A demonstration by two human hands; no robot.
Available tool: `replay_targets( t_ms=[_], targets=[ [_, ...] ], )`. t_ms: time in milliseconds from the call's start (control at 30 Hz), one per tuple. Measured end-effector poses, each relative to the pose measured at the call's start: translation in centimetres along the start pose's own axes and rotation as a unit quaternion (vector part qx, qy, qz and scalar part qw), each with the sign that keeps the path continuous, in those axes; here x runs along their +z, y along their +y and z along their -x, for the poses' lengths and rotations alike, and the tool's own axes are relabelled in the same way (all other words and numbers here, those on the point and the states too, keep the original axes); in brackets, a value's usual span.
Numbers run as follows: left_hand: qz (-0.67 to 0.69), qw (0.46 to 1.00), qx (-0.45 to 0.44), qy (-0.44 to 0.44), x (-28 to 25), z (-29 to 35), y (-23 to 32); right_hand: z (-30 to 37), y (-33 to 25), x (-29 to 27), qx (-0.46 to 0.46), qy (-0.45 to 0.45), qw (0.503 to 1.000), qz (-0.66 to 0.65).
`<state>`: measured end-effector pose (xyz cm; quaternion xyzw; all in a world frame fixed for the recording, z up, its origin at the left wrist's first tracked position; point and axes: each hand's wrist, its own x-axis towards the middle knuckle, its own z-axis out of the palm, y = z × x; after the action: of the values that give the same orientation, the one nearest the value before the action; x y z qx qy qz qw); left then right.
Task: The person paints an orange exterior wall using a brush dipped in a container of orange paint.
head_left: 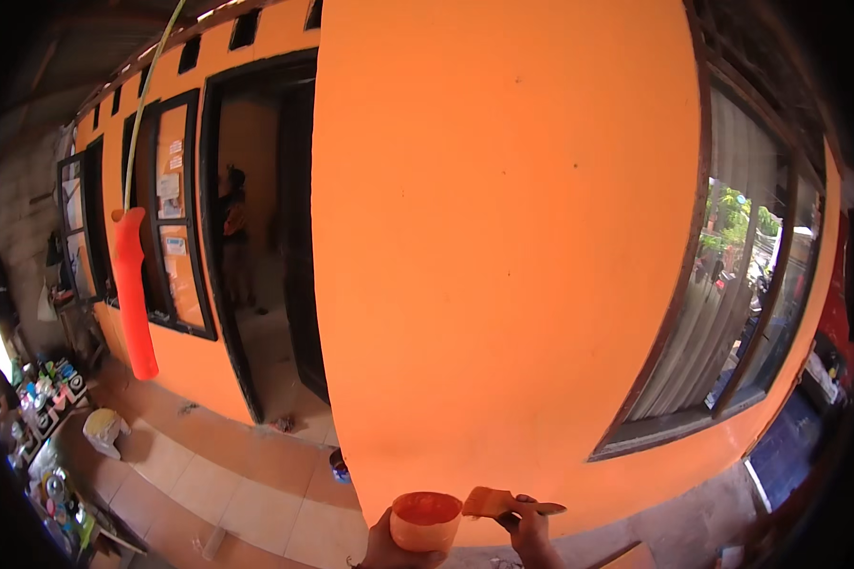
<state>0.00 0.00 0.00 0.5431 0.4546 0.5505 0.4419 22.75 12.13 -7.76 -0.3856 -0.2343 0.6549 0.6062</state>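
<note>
Orange wall (503, 237) rises above the left hand (389, 548) clamped on a paint cup (425, 520), right hand (529, 529) pinching a brush (499, 503) beside it.

both hands (403, 550) sit half cut off by the lower edge.

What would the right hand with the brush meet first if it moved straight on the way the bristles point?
Probably the paint cup in the left hand: the brush in the right hand points left, bristles near its rim. Depth is unclear.
</note>
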Motion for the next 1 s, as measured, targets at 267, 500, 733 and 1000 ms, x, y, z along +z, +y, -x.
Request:
replay_targets(
  t_ms=[267,500,733,1000],
  targets=[
    [0.036,0.981,0.128,0.140,-3.1,1.2,-5.2,1.1,-2.1,4.0,-0.003,-0.053,0.998,-0.030],
    [0.210,0.965,0.044,0.151,-2.7,1.5,-4.5,2.0,-4.5,8.2,-0.036,-0.107,0.992,-0.063],
    [0.262,0.961,-0.087,-0.027,-5.8,1.5,-5.0,4.8,-4.7,9.3,-0.030,-0.114,0.988,-0.097],
    [0.150,0.987,-0.029,-0.051,-5.3,0.7,-4.3,5.4,-6.4,8.9,-0.024,-0.095,0.992,-0.085]
  ],
)
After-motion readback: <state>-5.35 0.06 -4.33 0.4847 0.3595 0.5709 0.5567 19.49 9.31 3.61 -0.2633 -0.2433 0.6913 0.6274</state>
